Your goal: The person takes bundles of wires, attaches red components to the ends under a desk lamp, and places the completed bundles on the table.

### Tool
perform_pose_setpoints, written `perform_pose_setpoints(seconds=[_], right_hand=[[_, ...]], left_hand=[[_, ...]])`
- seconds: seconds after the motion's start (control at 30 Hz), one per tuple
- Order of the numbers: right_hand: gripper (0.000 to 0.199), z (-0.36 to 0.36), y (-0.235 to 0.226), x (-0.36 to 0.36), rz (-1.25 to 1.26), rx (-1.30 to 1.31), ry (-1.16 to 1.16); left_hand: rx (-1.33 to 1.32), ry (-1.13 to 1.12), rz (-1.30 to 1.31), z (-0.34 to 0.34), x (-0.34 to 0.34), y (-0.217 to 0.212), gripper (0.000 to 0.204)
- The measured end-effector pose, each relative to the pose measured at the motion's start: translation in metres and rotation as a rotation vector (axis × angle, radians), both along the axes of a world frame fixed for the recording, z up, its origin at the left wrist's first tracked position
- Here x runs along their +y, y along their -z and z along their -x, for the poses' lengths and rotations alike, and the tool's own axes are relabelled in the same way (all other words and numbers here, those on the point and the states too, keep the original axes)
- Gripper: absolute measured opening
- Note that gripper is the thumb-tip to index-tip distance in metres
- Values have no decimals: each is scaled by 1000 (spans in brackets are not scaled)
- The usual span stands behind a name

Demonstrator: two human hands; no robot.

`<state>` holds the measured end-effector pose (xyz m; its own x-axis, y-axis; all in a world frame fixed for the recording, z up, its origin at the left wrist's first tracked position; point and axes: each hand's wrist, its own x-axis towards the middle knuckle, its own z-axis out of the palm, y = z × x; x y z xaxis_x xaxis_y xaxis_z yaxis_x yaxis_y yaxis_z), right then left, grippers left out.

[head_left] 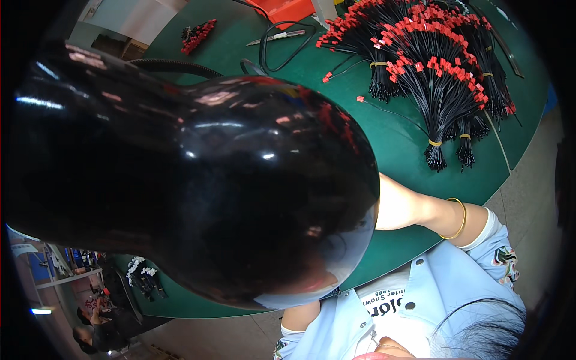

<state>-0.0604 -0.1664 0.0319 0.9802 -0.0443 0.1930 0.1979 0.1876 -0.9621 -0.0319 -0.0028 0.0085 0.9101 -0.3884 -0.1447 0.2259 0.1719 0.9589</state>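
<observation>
A large glossy black rounded hood (270,198), like a lamp shade, fills the middle and left of the view and covers the space between my arms. My right hand (396,204) goes in behind its right edge; only the back part near the wrist shows, and the fingers are hidden. A gold bracelet (461,219) circles that forearm. Of my left arm just a short piece of forearm (302,316) appears below the hood, with the hand out of sight. What either hand holds cannot be seen.
Banded bundles of black cables with red connectors (441,90) lie on the green table (384,144) at the far right. A red bin (285,11), a tweezer-like metal tool (276,37) and a black cord (264,54) are at the back. White-tipped cables (144,276) lie at the left.
</observation>
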Motion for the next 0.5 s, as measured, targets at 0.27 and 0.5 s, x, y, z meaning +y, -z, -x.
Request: perform_pose_setpoints(seconds=[0.27,0.5], right_hand=[[22,-4,1,-1,-122,35,-109],[27,-4,14,-4,-167,37,-167]], left_hand=[[-70,-14,9,2,1,-1,13],[16,-39,-3,1,-3,-1,7]])
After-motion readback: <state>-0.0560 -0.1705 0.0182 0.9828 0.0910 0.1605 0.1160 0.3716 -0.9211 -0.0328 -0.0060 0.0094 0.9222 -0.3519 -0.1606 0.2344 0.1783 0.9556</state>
